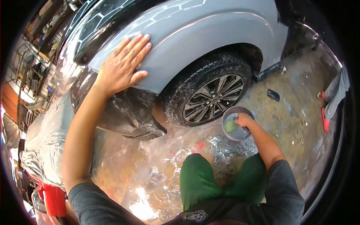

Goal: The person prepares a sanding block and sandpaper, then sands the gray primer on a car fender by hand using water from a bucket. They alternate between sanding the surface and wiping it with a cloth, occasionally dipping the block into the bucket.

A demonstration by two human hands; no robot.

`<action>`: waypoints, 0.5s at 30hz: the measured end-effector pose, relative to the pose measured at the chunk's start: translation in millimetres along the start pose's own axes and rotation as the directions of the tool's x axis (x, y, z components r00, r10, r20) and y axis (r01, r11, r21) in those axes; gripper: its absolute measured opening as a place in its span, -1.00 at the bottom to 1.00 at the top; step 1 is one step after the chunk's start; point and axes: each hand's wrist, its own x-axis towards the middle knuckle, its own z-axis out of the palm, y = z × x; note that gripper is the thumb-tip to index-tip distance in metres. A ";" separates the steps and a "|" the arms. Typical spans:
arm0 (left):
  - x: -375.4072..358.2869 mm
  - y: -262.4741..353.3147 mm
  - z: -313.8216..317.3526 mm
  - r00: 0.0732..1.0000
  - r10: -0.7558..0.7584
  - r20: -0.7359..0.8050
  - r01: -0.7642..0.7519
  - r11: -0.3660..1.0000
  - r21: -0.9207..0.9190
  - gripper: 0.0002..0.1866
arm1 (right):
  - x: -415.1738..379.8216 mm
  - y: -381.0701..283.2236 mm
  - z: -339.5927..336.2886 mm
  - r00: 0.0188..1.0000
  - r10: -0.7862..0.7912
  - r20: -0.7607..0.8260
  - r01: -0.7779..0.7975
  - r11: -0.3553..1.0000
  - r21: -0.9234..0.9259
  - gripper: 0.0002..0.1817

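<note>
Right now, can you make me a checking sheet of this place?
Surface: floor stained, shiny wet around the bucket
Things: grey car panel, wheel below; bucket holding liquid and a green piece
Clutter: dark flat object on the floor
Hands: left hand flat on the panel; right hand at the green piece, grip unclear
Cables: thin red line, maybe a cord
Surroundings: another person's leg and red shoe; pale sheeting

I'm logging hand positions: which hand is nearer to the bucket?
Right. The right hand reaches into the bucket, beside a green thing; the left hand lies on the grey body panel, well away from it.
</note>
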 end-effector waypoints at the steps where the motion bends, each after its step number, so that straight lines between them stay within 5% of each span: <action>1: -13.3 0.6 1.6 1.000 -0.019 0.013 0.019 1.000 -0.016 -0.15 | 3.6 -3.7 5.0 1.000 0.008 0.017 -0.007 0.996 -0.084 -0.56; 9: -74.0 6.3 13.7 0.993 -0.110 0.051 0.110 0.994 -0.003 -0.17 | 15.2 4.7 112.5 0.991 0.133 0.025 -0.107 0.886 -0.451 -0.58; 12: -57.9 4.3 14.6 0.994 -0.105 -0.006 0.105 0.994 -0.035 -0.17 | -36.5 -13.9 83.9 0.937 0.003 -0.350 -0.094 0.965 -0.245 -0.50; 15: 20.5 4.7 2.9 0.991 -0.058 -0.124 0.055 0.998 -0.024 -0.17 | -61.4 -14.9 85.6 0.695 0.086 -0.714 -0.032 0.995 0.090 -0.44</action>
